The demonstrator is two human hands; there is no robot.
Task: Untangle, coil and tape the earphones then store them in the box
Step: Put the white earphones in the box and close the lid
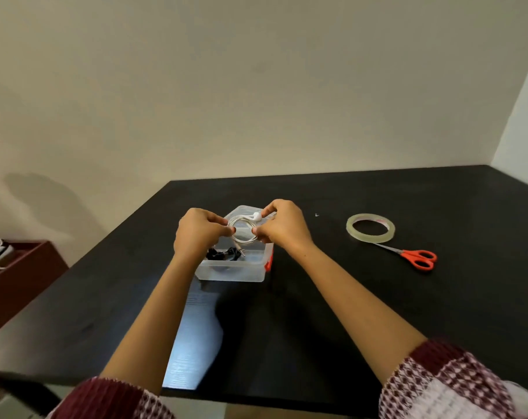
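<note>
White earphones (242, 229) are wound into a small coil and held just above a clear plastic box (232, 272) with a red latch. My left hand (197, 231) pinches the coil's left side, and my right hand (282, 226) pinches its right side, with an earbud showing near the right thumb. Inside the box lie black earphones (223, 254) with a metal plug. A roll of clear tape (370, 228) lies flat on the black table (347, 297) to the right, with red-handled scissors (413, 257) just beyond it.
The box's clear lid (193, 337) lies flat on the table in front of the box, between my forearms. A dark red shelf (21, 273) with a white shoe stands to the left of the table. Walls close in behind and on the right.
</note>
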